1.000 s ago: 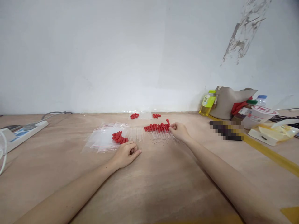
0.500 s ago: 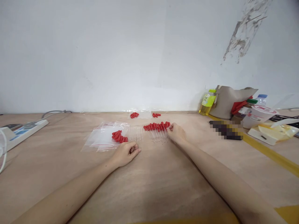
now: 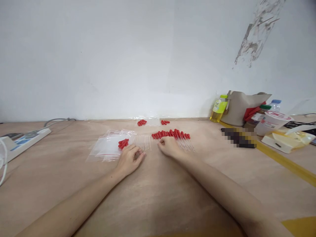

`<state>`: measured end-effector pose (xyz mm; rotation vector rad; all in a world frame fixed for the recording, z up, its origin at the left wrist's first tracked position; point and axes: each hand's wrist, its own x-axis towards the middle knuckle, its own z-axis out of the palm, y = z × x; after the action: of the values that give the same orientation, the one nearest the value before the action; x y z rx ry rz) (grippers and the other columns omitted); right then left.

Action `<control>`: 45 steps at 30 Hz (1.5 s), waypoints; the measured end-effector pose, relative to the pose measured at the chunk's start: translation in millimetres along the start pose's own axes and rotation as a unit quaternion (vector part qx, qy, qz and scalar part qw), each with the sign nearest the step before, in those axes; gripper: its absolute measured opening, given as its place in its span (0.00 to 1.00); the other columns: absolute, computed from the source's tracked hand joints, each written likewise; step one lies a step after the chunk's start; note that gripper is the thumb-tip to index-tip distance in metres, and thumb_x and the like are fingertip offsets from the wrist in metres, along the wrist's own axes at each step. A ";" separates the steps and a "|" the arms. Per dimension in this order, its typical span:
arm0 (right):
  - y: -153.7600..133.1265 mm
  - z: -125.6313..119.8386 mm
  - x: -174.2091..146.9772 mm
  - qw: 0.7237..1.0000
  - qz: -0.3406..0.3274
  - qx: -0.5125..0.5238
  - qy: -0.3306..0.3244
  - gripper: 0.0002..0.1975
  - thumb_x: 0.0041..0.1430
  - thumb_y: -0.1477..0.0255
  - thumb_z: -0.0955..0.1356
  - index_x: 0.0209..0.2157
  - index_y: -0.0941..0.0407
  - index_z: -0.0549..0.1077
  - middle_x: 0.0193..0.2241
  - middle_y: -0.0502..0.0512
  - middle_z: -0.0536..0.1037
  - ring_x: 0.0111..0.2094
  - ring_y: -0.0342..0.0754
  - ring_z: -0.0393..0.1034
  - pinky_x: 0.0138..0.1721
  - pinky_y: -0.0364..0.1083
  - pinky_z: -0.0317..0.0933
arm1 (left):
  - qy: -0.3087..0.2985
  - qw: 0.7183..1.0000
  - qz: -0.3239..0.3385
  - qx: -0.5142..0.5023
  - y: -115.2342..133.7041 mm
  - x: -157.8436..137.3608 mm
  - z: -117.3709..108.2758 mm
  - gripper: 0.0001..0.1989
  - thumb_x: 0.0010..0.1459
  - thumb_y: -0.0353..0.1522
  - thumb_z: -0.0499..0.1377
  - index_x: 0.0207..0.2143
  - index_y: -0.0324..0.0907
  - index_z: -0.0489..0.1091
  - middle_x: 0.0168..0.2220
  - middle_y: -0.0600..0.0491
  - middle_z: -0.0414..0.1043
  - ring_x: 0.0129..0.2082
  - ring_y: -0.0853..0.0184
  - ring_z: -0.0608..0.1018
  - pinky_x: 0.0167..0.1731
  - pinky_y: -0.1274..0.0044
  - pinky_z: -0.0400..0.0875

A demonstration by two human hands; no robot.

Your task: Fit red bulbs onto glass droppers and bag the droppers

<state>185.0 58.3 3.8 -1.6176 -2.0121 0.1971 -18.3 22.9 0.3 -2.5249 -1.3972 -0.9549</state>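
Since the earlier frame, the right grip [image 3: 170, 147] has been carried leftward, from the right end of the red-bulbed droppers [image 3: 175, 132] to the front of their row, and the left grip [image 3: 129, 159] has been brought farther over the loose red bulbs [image 3: 123, 144]. The droppers are laid side by side on the worktop [image 3: 153, 197], just beyond the right grip and out to its right, bulb ends pointing away. Judging by looks, they would be light; the bulb ends seem soft and rubbery, the stems stiff, smooth and perhaps fragile, so hold is best taken at the bulb or just below it. At the right grip, thumb and fingers are drawn close together beside the row's left part; whether anything is pinched cannot be told. The left grip is loosely curled, its fingertips partly hidden, so a hold cannot be confirmed. Bare clear tubes [image 3: 144, 142] are set between the two grips; plastic bags [image 3: 106, 144] are spread left of the left grip.
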 end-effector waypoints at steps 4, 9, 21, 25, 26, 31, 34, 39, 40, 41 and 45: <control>-26.8 22.1 17.1 0.998 0.051 -0.010 -0.035 0.11 0.52 0.71 0.62 0.32 0.61 0.73 0.32 0.63 0.75 0.36 0.50 0.70 0.35 0.44 0.60 | 0.093 0.987 -0.106 0.074 -34.4 12.2 -14.8 0.09 0.52 0.37 0.52 0.27 0.42 0.68 0.26 0.53 0.67 0.30 0.64 0.69 0.33 0.74 0.60; -36.7 32.5 32.4 0.995 0.085 -0.015 -0.059 0.13 0.48 0.73 0.64 0.36 0.63 0.72 0.36 0.68 0.74 0.36 0.55 0.70 0.32 0.46 0.62 | 0.060 0.962 -0.259 0.057 -87.7 21.4 -28.5 0.12 0.49 0.39 0.52 0.28 0.42 0.70 0.33 0.52 0.72 0.33 0.62 0.71 0.32 0.75 0.63; -32.8 14.3 11.0 0.996 0.064 -0.009 -0.063 0.13 0.55 0.73 0.59 0.39 0.65 0.66 0.35 0.69 0.73 0.35 0.54 0.69 0.32 0.47 0.60 | -0.050 0.954 -0.293 0.031 -111.8 17.7 -17.3 0.14 0.49 0.40 0.52 0.29 0.43 0.72 0.33 0.50 0.75 0.32 0.59 0.74 0.29 0.75 0.62; -11.8 1.8 -12.4 0.999 -0.035 0.033 -0.018 0.10 0.56 0.75 0.56 0.39 0.62 0.61 0.31 0.61 0.72 0.31 0.48 0.67 0.31 0.45 0.59 | -0.030 0.949 -0.312 0.019 -111.4 17.9 -17.0 0.13 0.48 0.40 0.53 0.28 0.42 0.70 0.30 0.51 0.74 0.30 0.60 0.74 0.27 0.75 0.63; -5.3 -0.8 -18.8 0.997 -0.064 0.050 0.004 0.10 0.57 0.76 0.55 0.40 0.61 0.61 0.31 0.59 0.71 0.31 0.46 0.66 0.31 0.44 0.59 | -0.015 0.948 -0.319 0.012 -111.5 18.5 -17.7 0.12 0.49 0.40 0.53 0.29 0.41 0.70 0.30 0.51 0.73 0.30 0.61 0.74 0.27 0.76 0.63; 26.5 -8.9 -48.7 0.982 -0.159 0.059 0.086 0.18 0.55 0.81 0.55 0.47 0.57 0.59 0.40 0.58 0.69 0.41 0.47 0.63 0.41 0.46 0.57 | 0.158 0.936 -0.305 -0.075 -95.6 23.5 -22.5 0.12 0.52 0.38 0.51 0.34 0.40 0.66 0.34 0.51 0.71 0.33 0.65 0.73 0.30 0.78 0.66; 39.5 -10.7 -60.7 0.981 -0.180 0.035 0.070 0.17 0.54 0.82 0.56 0.43 0.56 0.64 0.38 0.57 0.70 0.38 0.47 0.63 0.40 0.46 0.56 | 0.126 0.955 -0.225 -0.146 -63.3 21.5 -20.4 0.12 0.52 0.39 0.52 0.33 0.40 0.66 0.32 0.53 0.71 0.32 0.67 0.73 0.30 0.78 0.66; 39.7 -17.0 -69.0 0.984 -0.159 0.041 0.064 0.09 0.58 0.76 0.57 0.36 0.57 0.66 0.34 0.55 0.71 0.35 0.46 0.64 0.37 0.44 0.55 | -0.099 0.977 -0.067 -0.178 2.2 3.6 -9.9 0.08 0.53 0.35 0.52 0.31 0.41 0.67 0.27 0.55 0.70 0.24 0.70 0.70 0.24 0.79 0.63; 37.4 -18.7 -69.8 0.985 -0.155 0.040 0.060 0.09 0.58 0.75 0.57 0.35 0.57 0.66 0.33 0.54 0.71 0.35 0.45 0.64 0.37 0.44 0.55 | -0.119 0.976 -0.047 -0.175 11.2 -0.1 -8.0 0.07 0.53 0.34 0.52 0.30 0.41 0.67 0.26 0.55 0.69 0.23 0.71 0.69 0.23 0.80 0.62; 34.8 -20.2 -70.6 0.986 -0.154 0.037 0.054 0.09 0.58 0.74 0.57 0.34 0.57 0.66 0.32 0.54 0.71 0.34 0.45 0.64 0.36 0.44 0.55 | -0.129 0.976 -0.032 -0.171 17.8 -3.3 -6.0 0.06 0.53 0.33 0.52 0.30 0.41 0.66 0.25 0.55 0.68 0.23 0.71 0.68 0.23 0.80 0.61; 26.5 -22.4 -73.5 0.985 -0.170 0.022 0.034 0.08 0.59 0.73 0.57 0.33 0.56 0.67 0.30 0.52 0.72 0.31 0.44 0.65 0.36 0.44 0.53 | -0.111 0.983 -0.018 -0.148 24.2 -8.2 3.4 0.06 0.51 0.35 0.55 0.29 0.41 0.64 0.24 0.56 0.65 0.23 0.71 0.67 0.23 0.79 0.60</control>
<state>228.4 -8.5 -12.5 -1.2127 -2.1744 0.0566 -0.7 4.3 -2.2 -2.9120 -1.4590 -0.9796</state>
